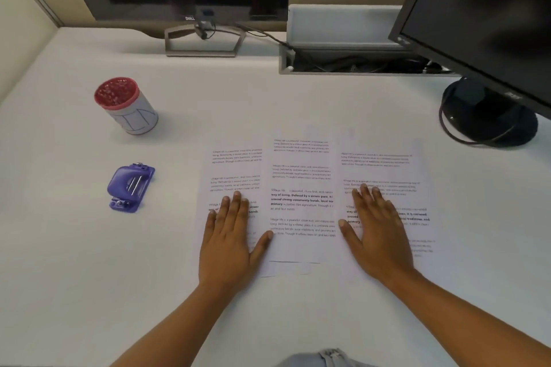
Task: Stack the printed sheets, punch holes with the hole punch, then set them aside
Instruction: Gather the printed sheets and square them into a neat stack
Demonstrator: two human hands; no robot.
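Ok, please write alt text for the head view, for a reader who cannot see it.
The left hand and the right hand lie flat on three printed sheets spread side by side on a white desk. A purple hole punch sits to their left.

Both hands out in front, palms down, flat. My left hand: fingers straight, close together, pointing away from me; left thumb splayed out to the right. My right hand: fingers straight, slightly fanned, angled up and to the left; right thumb spread toward the other hand. Hands apart, thumbs pointing at each other. Neither grips anything. Arms bare: left forearm comes in from lower left, right forearm from lower right, converging.
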